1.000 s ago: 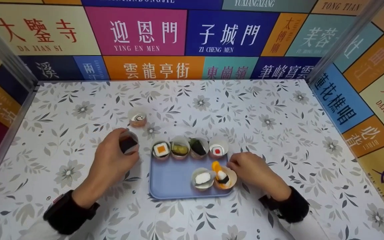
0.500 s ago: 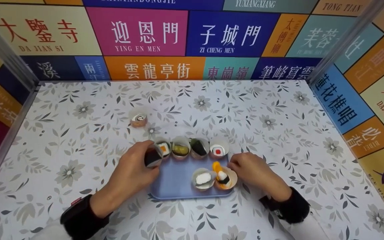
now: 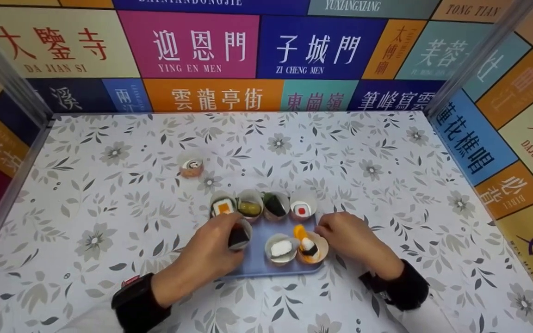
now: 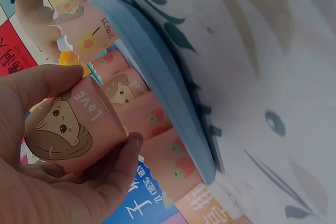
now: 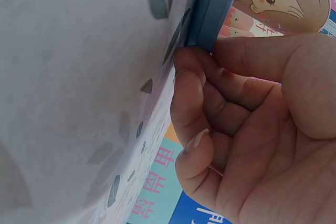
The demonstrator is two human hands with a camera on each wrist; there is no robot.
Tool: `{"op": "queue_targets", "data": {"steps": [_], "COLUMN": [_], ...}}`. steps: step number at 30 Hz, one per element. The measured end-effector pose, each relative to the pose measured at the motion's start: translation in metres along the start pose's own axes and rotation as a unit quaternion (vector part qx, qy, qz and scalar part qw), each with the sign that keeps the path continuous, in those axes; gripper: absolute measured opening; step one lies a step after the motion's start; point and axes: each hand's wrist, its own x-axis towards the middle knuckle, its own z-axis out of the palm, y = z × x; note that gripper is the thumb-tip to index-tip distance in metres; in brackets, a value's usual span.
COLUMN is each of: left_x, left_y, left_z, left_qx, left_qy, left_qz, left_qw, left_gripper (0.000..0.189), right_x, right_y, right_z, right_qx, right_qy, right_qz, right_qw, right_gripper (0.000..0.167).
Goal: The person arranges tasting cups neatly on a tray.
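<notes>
My left hand (image 3: 204, 252) grips a small pink paper cup (image 4: 102, 124) with a printed girl's face and the word LOVE. Something dark, its kind unclear, sits inside that cup, which is over the left part of a blue tray (image 3: 258, 266). Thumb and fingers curl round the cup's sides in the left wrist view. At the tray's right side, my right hand (image 3: 352, 238) pinches the tray rim (image 5: 212, 11), its other fingers curled. Beside it on the tray stand a cup with an orange-topped sushi piece (image 3: 310, 249) and a cup with a white piece (image 3: 281, 249).
Along the tray's far edge stand several cups: one with an orange-centred roll (image 3: 223, 206), one with a yellow-green piece (image 3: 250, 208), one with a dark green piece (image 3: 275, 206), one with a red-centred roll (image 3: 302, 209). Another cup (image 3: 191, 167) stands on the floral tablecloth (image 3: 322, 148).
My left hand has carried the dark-filled cup rightward from beside the tray to over its left part. My right hand has stayed at the tray's right edge.
</notes>
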Motion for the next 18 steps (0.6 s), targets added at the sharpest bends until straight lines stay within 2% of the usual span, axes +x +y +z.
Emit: {"op": "queue_targets", "data": {"steps": [9, 18], "left_x": [-0.001, -0.002], "left_y": [0.004, 0.002], "left_z": [0.012, 0.023], "left_qx": [-0.019, -0.012], "left_qy": [-0.080, -0.098], "left_qz": [-0.019, -0.002], "left_qw": [0.9965, 0.9951], "left_gripper": [0.070, 0.064], "right_x": [0.000, -0.001], "right_y": [0.000, -0.001], "right_z": [0.000, -0.001], "right_qx": [0.000, 0.001], "right_qy": [0.001, -0.001], "right_qz": [0.001, -0.002], "right_qw": [1.0000, 1.0000], "right_gripper": [0.023, 0.024]}}
